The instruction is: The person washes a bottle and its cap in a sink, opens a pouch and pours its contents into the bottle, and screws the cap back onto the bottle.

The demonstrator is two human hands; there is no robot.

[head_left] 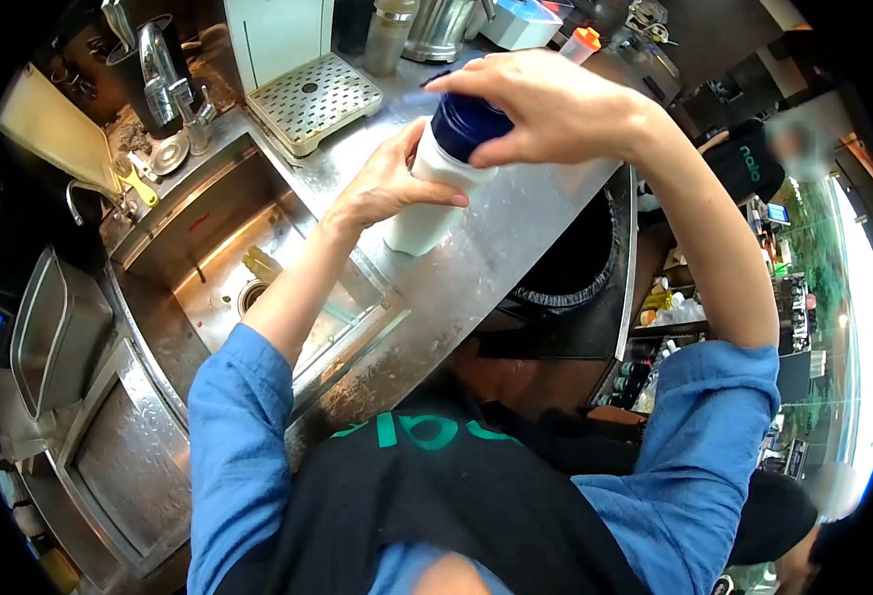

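Observation:
A white plastic bottle with a wide dark blue lid stands slightly tilted in view on the steel counter. My left hand is wrapped round the bottle's upper body, thumb across the front. Over the lid is my right hand, its fingers and thumb closed around the lid's rim. The lid sits on the bottle's mouth; the far fingers of both hands are partly hidden. A light blue blur shows just left of the lid, too smeared to name.
A steel sink lies to the left, with a faucet behind it. A perforated drip tray stands behind the bottle. On the right is a lined black bin. Farther right, another person is nearby.

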